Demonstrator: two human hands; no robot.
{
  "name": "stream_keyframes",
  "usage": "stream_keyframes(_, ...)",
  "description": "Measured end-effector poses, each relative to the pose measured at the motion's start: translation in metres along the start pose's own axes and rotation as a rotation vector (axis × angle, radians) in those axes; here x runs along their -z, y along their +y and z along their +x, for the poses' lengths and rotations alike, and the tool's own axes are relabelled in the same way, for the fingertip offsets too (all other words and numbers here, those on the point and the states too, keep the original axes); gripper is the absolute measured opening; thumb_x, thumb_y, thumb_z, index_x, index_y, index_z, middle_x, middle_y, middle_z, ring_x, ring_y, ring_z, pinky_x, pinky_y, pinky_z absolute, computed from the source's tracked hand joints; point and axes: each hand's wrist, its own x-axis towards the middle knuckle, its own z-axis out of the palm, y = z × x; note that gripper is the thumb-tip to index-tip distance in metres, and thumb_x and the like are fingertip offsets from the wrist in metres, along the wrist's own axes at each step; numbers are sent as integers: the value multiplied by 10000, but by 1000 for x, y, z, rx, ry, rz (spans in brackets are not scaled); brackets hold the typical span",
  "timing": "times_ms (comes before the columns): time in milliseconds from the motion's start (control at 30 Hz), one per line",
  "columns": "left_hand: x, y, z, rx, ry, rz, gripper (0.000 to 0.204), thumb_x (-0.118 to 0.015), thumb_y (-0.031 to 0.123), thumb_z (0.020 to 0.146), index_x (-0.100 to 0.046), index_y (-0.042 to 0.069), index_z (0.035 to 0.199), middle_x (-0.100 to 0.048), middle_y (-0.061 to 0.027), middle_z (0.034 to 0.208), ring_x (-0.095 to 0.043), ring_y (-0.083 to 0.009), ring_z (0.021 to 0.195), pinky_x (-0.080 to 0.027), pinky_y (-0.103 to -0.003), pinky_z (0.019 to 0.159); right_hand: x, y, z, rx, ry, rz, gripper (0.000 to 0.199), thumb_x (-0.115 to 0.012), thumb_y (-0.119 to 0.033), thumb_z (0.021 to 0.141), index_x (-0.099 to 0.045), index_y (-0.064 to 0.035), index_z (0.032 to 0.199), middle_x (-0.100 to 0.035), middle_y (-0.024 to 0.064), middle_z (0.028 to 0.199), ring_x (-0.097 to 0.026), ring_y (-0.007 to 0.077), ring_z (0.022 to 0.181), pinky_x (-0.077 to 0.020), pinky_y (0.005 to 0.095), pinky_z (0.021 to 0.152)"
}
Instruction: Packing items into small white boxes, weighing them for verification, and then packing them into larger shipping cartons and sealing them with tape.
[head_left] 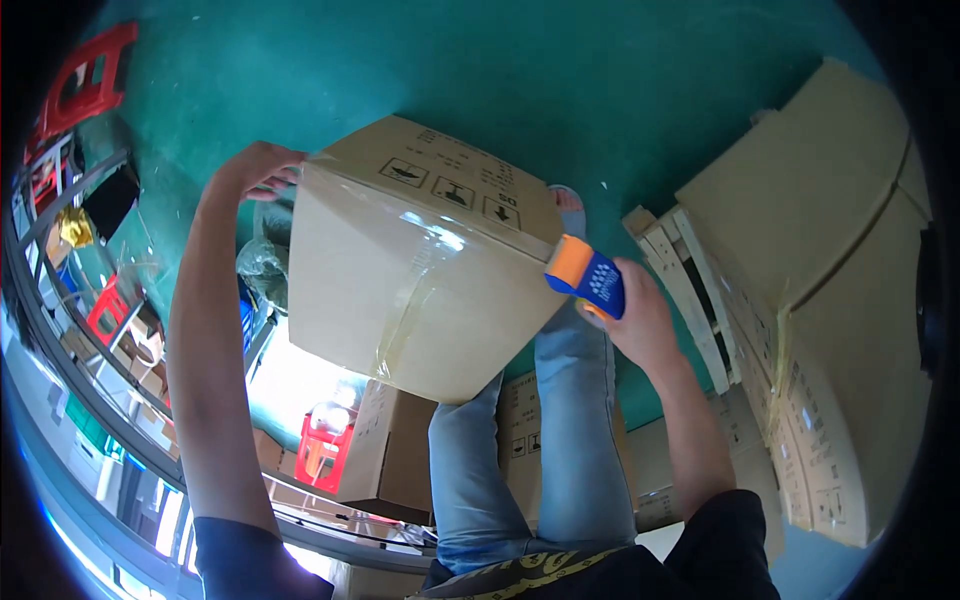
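Note:
A brown cardboard box rests tilted on my raised knee, a strip of clear tape running down its near face. My left hand presses on the box's far left top corner, fingers spread over the edge. My right hand grips an orange and blue tape dispenser, whose front touches the box's right edge. My legs in light blue jeans are below the box.
A wooden pallet carrying large taped cardboard boxes stands at the right. More small boxes lie under my legs. Red plastic stools and metal railings are at the left, on a green floor.

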Motion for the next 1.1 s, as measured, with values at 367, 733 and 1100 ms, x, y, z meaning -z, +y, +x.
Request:
stream_keyframes(367, -169, 60, -87, -1185, 578, 760, 369, -447, 306, 1001, -606, 68, 1233, -590, -182, 1265, -472, -354, 1279, -315, -487, 1096, 10, 68, -16, 21, -93, 152, 707, -849, -249, 710, -472, -8, 1257, -581, 183, 1174, -578, 353, 1105, -479, 400, 932)
stream_keyframes(733, -310, 74, -112, -1401, 109, 846, 463, -435, 352, 989, -533, 28, 1305, -541, -178, 1339, -482, -323, 1276, -351, -446, 1085, -41, 109, 3, 55, -154, 91, 684, -817, -191, 718, -470, -44, 1289, -556, 192, 1166, -544, 377, 1112, -472, 426, 918)
stream_keyframes(1100, -380, 90, -102, -978, 42, 1399, 478, -438, 381, 978, -541, 52, 1310, -493, -184, 1378, -472, -325, 1278, -375, -461, 1053, -40, 183, -1, -13, 47, -151, 600, -790, -140, 726, -507, -73, 1251, -578, 167, 1025, -577, 354, 988, -469, 432, 828)
